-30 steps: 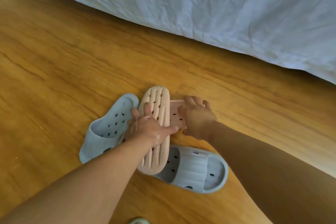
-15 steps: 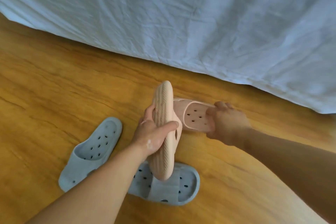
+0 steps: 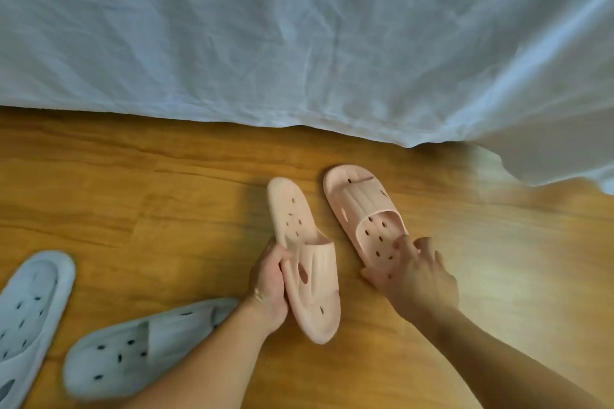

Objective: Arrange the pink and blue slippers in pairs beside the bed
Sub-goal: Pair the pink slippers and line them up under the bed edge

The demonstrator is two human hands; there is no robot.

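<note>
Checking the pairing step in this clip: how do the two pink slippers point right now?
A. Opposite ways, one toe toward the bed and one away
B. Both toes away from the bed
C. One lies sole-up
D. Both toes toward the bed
A. The pink slipper in the left hand has its strap end near the camera, while the pink slipper under the right hand has its strap end toward the bedsheet.

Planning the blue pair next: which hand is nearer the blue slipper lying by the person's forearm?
Left. The left hand, gripping a pink slipper, sits just right of that blue slipper; the right hand is farther right, on the other pink slipper.
</note>
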